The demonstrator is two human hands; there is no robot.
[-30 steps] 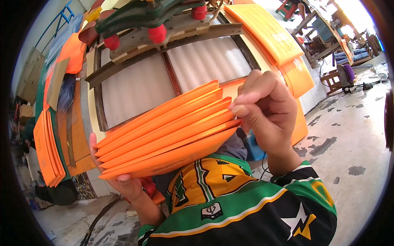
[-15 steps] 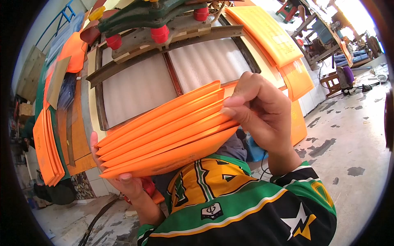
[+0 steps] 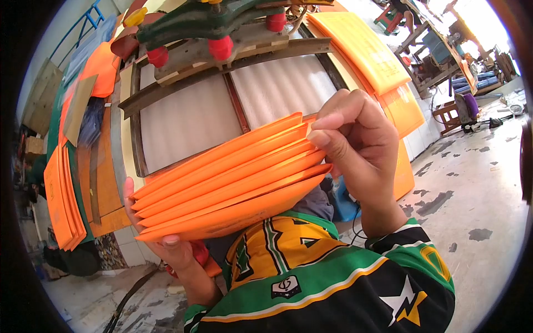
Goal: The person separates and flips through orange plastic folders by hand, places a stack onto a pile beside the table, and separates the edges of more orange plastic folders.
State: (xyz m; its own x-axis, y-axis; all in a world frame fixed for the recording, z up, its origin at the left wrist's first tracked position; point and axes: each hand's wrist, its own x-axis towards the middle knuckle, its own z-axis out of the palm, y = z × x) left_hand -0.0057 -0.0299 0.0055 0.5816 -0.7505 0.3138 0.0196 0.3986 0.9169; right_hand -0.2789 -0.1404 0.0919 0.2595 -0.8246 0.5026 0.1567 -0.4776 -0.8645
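A fanned stack of glossy orange folded covers (image 3: 233,186) is held up in front of my chest, their open edges facing up. My left hand (image 3: 175,252) grips the stack at its lower left end, thumb below and a finger showing on the far side. At the upper right end, my right hand (image 3: 361,147) pinches the corner of one cover between thumb and forefinger. Behind the stack lies the press bed, a dark metal frame (image 3: 135,147) around pale padded panels (image 3: 183,125).
A green machine arm with red knobs (image 3: 220,49) stands over the bed. More orange covers (image 3: 361,53) are piled at the right, and a standing bundle of orange covers (image 3: 61,202) is at the left. A wooden workbench (image 3: 438,41) is farther back.
My right hand has shifted slightly up and right, its pinch now at a corner nearer the back of the stack. The covers have fanned a little wider at that end.
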